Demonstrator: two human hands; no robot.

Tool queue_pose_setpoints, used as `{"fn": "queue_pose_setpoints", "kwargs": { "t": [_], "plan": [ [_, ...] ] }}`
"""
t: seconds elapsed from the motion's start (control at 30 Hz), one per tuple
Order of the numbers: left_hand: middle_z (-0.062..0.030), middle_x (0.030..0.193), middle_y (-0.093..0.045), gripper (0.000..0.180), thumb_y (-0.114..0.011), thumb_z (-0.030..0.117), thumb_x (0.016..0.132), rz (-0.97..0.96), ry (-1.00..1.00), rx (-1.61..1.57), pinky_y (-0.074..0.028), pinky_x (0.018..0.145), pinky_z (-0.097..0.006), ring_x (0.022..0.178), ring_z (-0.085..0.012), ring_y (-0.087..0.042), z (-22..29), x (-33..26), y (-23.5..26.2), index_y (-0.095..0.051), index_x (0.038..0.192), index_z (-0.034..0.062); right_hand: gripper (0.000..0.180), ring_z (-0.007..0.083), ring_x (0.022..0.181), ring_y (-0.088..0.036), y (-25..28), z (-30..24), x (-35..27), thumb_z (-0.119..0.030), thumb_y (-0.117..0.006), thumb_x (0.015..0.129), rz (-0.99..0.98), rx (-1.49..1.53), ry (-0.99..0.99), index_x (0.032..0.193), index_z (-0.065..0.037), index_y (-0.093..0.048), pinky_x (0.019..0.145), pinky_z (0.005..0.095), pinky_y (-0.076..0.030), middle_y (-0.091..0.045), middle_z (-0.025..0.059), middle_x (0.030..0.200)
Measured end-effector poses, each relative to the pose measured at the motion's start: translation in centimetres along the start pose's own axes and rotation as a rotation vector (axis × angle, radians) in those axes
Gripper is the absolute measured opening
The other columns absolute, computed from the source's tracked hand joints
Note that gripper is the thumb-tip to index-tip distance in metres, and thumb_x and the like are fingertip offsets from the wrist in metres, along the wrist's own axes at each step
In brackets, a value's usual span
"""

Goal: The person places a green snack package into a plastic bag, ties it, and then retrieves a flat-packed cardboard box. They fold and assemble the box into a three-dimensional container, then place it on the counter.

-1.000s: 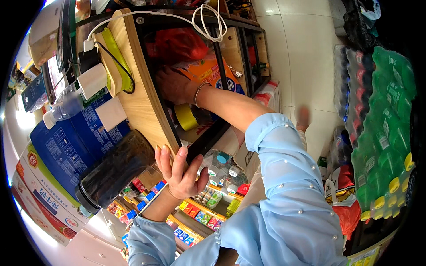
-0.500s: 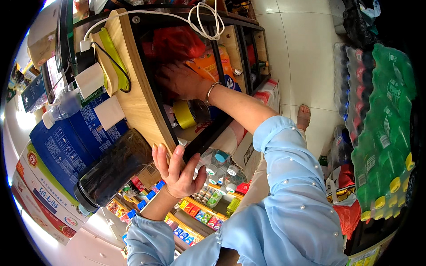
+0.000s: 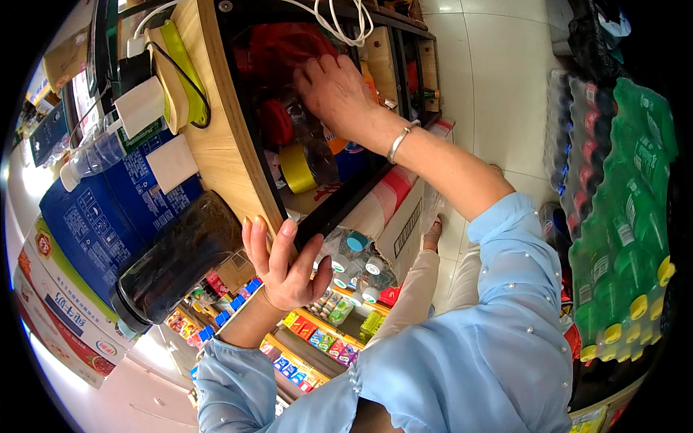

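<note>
My right hand (image 3: 341, 97), with a silver bracelet at the wrist, reaches into the open compartment of a wooden shelf unit (image 3: 227, 137). Its bent fingers press into a red plastic bag (image 3: 281, 50), their tips partly hidden. Below the hand lie a small red rounded item (image 3: 274, 121), a wide yellow roll (image 3: 296, 167) and a mostly covered orange package (image 3: 334, 141). My left hand (image 3: 284, 268) is open against the unit's front corner, fingers stretched along the wood and dark edge, holding nothing.
A dark lidded bottle (image 3: 180, 256) and a blue box (image 3: 115, 206) stand left of my left hand. White cable (image 3: 339, 25) hangs over the compartment's top. Clear bottles (image 3: 361, 267) stand below the shelf. Packs of green bottles (image 3: 628, 216) line the right side.
My right hand has moved up and to the right inside the compartment, onto the red bag. The small red item now shows, and the orange package is more covered. My left hand stays at the corner.
</note>
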State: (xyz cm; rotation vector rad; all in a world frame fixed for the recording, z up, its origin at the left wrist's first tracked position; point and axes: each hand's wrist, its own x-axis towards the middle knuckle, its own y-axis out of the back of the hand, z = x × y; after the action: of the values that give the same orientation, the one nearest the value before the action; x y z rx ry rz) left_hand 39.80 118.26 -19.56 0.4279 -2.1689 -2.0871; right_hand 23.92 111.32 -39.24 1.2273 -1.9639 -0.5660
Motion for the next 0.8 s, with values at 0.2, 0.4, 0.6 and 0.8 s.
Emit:
{"fn": "queue_pose_setpoints", "kwargs": {
  "t": [0.2, 0.4, 0.6, 0.8],
  "plan": [
    [-0.0152, 0.129, -0.046, 0.030, -0.066, 0.019, 0.066, 0.046, 0.045, -0.004, -0.026, 0.100, -0.059, 0.126, -0.0429, -0.031, 0.0, -0.1, -0.4, -0.066, 0.094, 0.0108, 0.049, 0.0294, 0.089, -0.056, -0.2, 0.8, -1.7, -0.007, -0.064, 0.068, -0.027, 0.101, -0.264, 0.115, -0.005, -0.051, 0.070, 0.0407, -0.046, -0.054, 0.0123, 0.095],
    [-0.0175, 0.131, -0.041, 0.031, -0.067, 0.015, 0.063, 0.024, 0.016, -0.019, -0.024, 0.102, -0.059, 0.127, -0.0469, -0.027, 0.0, 0.1, -0.1, -0.065, 0.094, 0.0067, 0.043, 0.0360, 0.094, -0.058, 0.9, 3.1, -4.2, -0.007, -0.064, 0.071, 0.022, 0.471, -0.515, 0.112, -0.005, -0.052, 0.076, 0.0433, -0.048, -0.058, 0.0161, 0.104],
    [-0.0182, 0.131, -0.041, 0.031, -0.067, 0.015, 0.063, 0.028, 0.006, -0.033, -0.024, 0.101, -0.060, 0.128, -0.0477, -0.026, 0.0, 0.2, -0.1, -0.065, 0.093, 0.0051, 0.022, 0.0334, 0.079, -0.062, -0.6, 3.0, -4.8, -0.005, -0.059, 0.074, 0.083, 0.556, -0.557, 0.095, 0.001, -0.057, 0.067, 0.0410, -0.049, -0.063, 0.0165, 0.083],
    [-0.0182, 0.130, -0.043, 0.031, -0.067, 0.014, 0.062, 0.031, 0.010, -0.033, -0.027, 0.099, -0.061, 0.127, -0.0466, -0.029, 0.0, 0.1, 0.0, -0.065, 0.092, 0.0053, 0.018, 0.0153, 0.071, -0.062, -1.1, 4.0, -5.3, 0.000, -0.051, 0.078, 0.335, 1.184, -0.905, 0.092, 0.004, -0.059, 0.066, 0.0269, -0.048, -0.065, 0.0118, 0.080]
  ]
}}
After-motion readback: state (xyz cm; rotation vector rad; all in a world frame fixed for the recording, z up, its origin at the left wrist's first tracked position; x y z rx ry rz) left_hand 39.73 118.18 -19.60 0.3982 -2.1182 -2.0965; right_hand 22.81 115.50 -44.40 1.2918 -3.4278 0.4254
